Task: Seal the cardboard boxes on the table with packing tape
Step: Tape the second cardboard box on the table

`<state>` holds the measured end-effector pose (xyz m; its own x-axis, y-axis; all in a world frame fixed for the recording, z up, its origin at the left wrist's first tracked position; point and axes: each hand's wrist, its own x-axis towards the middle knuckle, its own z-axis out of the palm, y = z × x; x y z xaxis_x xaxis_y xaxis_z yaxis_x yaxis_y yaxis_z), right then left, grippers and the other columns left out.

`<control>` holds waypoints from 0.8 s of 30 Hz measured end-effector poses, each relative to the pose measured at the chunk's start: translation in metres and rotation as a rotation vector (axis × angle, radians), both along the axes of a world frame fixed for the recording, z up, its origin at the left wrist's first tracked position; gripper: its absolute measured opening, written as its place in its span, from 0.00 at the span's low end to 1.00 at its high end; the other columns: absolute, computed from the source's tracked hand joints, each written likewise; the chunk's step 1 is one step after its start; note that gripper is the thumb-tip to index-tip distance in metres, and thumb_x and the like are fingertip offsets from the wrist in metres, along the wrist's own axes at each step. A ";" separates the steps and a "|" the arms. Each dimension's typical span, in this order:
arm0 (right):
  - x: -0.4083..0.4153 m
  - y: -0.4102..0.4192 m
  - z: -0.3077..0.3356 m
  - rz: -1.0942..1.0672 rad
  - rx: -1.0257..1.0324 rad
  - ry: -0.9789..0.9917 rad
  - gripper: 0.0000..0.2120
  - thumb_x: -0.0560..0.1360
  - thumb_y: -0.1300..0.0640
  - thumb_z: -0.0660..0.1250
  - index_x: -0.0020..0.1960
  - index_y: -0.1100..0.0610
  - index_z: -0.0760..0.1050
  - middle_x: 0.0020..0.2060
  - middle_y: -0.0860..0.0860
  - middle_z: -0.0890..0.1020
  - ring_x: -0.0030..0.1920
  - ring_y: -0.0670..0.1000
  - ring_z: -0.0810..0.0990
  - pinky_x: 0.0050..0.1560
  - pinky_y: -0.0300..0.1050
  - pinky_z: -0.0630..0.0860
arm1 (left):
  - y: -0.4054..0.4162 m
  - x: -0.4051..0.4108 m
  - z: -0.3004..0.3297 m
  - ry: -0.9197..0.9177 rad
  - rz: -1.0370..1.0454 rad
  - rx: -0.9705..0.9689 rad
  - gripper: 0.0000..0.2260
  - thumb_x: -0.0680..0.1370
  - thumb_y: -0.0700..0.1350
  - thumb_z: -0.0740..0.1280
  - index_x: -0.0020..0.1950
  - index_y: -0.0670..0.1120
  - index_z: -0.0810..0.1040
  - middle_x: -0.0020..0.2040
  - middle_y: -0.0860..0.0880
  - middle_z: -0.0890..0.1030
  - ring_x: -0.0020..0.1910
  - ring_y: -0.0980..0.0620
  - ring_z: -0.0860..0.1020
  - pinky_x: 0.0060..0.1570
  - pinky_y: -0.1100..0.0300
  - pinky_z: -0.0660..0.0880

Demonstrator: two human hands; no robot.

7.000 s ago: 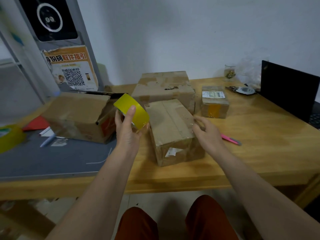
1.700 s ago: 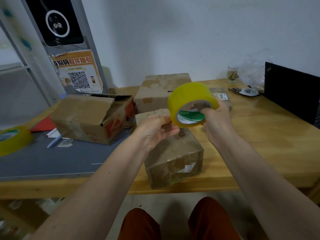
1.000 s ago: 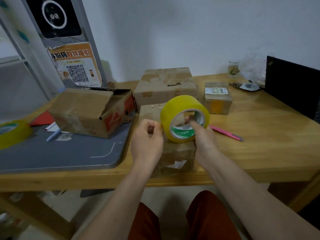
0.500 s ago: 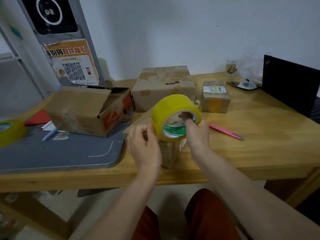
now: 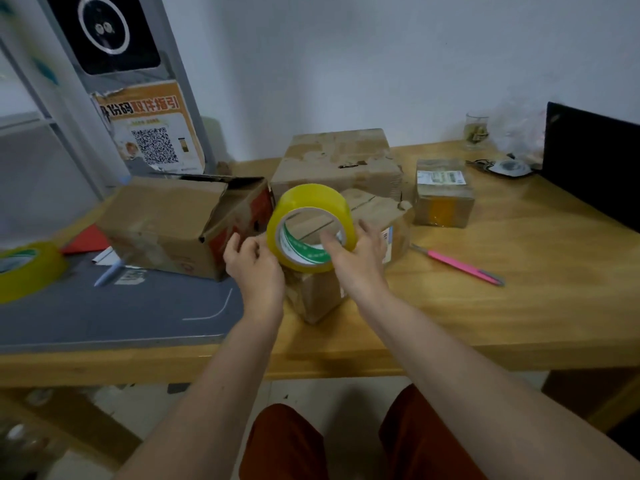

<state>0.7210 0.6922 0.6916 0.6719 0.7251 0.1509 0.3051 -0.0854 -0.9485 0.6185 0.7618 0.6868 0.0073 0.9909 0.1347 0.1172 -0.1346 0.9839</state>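
A yellow tape roll [image 5: 304,206] stands above the small cardboard box [image 5: 374,216] near the table's front edge. My right hand [image 5: 360,254] grips the roll, thumb inside its core and fingers round the outer rim. My left hand [image 5: 254,268] sits at the roll's left side with curled fingers pinching at its edge; the tape end itself is too small to see. An open-flapped box [image 5: 166,223] lies to the left, a large box [image 5: 339,161] behind, and a small labelled box [image 5: 445,195] at the right.
A second yellow tape roll [image 5: 24,268] and a blue pen [image 5: 109,273] lie on the grey mat [image 5: 121,317] at the left. A pink cutter [image 5: 457,265] lies on the wooden table [image 5: 519,306]. A black laptop screen [image 5: 592,161] and a glass [image 5: 477,129] stand at the back right.
The small box has turned, its corner now facing me. My right hand's fingers shifted to the roll's outer rim. My left hand stays at the roll's left edge.
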 end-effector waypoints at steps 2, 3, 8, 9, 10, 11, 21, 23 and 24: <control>0.013 -0.004 0.002 -0.034 0.018 0.009 0.24 0.79 0.49 0.64 0.71 0.60 0.68 0.76 0.54 0.58 0.77 0.54 0.50 0.76 0.53 0.51 | -0.013 0.009 -0.005 0.016 0.020 -0.005 0.12 0.84 0.40 0.58 0.44 0.40 0.76 0.80 0.47 0.57 0.78 0.49 0.55 0.68 0.59 0.59; 0.019 -0.005 0.003 -0.053 0.031 0.031 0.26 0.79 0.49 0.64 0.73 0.59 0.65 0.76 0.54 0.59 0.77 0.54 0.52 0.76 0.54 0.52 | -0.021 0.014 -0.007 0.017 0.015 0.004 0.12 0.84 0.40 0.59 0.41 0.42 0.74 0.80 0.47 0.57 0.79 0.49 0.54 0.71 0.56 0.58; 0.058 -0.008 0.012 -0.118 0.093 0.137 0.33 0.75 0.45 0.69 0.75 0.54 0.61 0.74 0.52 0.63 0.74 0.54 0.62 0.74 0.56 0.61 | -0.049 0.039 -0.005 0.068 0.015 0.172 0.12 0.82 0.44 0.64 0.38 0.50 0.72 0.79 0.51 0.58 0.79 0.53 0.52 0.73 0.59 0.50; 0.068 -0.007 0.016 -0.128 0.100 0.160 0.36 0.72 0.41 0.71 0.74 0.54 0.64 0.73 0.52 0.65 0.72 0.54 0.65 0.73 0.57 0.63 | -0.052 0.044 0.002 0.114 -0.004 0.191 0.12 0.82 0.46 0.64 0.37 0.51 0.73 0.79 0.51 0.59 0.78 0.53 0.53 0.72 0.60 0.50; 0.077 -0.006 0.017 -0.138 0.101 0.174 0.40 0.67 0.36 0.72 0.73 0.53 0.66 0.71 0.51 0.68 0.70 0.55 0.68 0.71 0.58 0.65 | -0.053 0.049 0.008 0.179 -0.025 0.199 0.12 0.81 0.47 0.65 0.38 0.51 0.74 0.79 0.51 0.59 0.78 0.53 0.53 0.73 0.58 0.51; 0.088 -0.003 0.015 -0.141 0.096 0.183 0.48 0.59 0.29 0.72 0.72 0.52 0.68 0.70 0.51 0.71 0.69 0.55 0.70 0.70 0.59 0.67 | -0.052 0.054 0.012 0.250 -0.042 0.199 0.11 0.81 0.49 0.65 0.38 0.52 0.75 0.79 0.51 0.59 0.79 0.52 0.52 0.75 0.55 0.51; 0.114 0.004 0.013 -0.080 0.017 0.371 0.26 0.75 0.50 0.70 0.68 0.60 0.67 0.55 0.51 0.74 0.55 0.52 0.72 0.58 0.47 0.70 | -0.049 0.069 0.018 0.502 -0.046 0.249 0.11 0.79 0.55 0.67 0.37 0.60 0.72 0.79 0.51 0.61 0.79 0.50 0.52 0.77 0.47 0.48; 0.109 0.002 0.015 -0.107 0.044 0.360 0.31 0.74 0.49 0.71 0.70 0.62 0.64 0.60 0.54 0.75 0.57 0.54 0.74 0.61 0.49 0.71 | -0.048 0.064 0.018 0.471 -0.047 0.247 0.12 0.78 0.55 0.67 0.35 0.60 0.72 0.78 0.53 0.63 0.78 0.50 0.54 0.77 0.46 0.48; 0.106 0.000 0.018 -0.129 0.051 0.327 0.33 0.73 0.48 0.72 0.71 0.61 0.64 0.63 0.55 0.74 0.60 0.55 0.74 0.63 0.52 0.71 | -0.048 0.061 0.017 0.447 -0.038 0.264 0.13 0.78 0.54 0.68 0.33 0.60 0.73 0.77 0.54 0.64 0.78 0.51 0.55 0.76 0.45 0.49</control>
<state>0.8266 0.6918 0.7095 0.7764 0.6281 -0.0531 -0.0254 -0.0530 -0.9983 0.6792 0.7136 0.7040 0.1566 0.9214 0.3556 0.5083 -0.3839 0.7708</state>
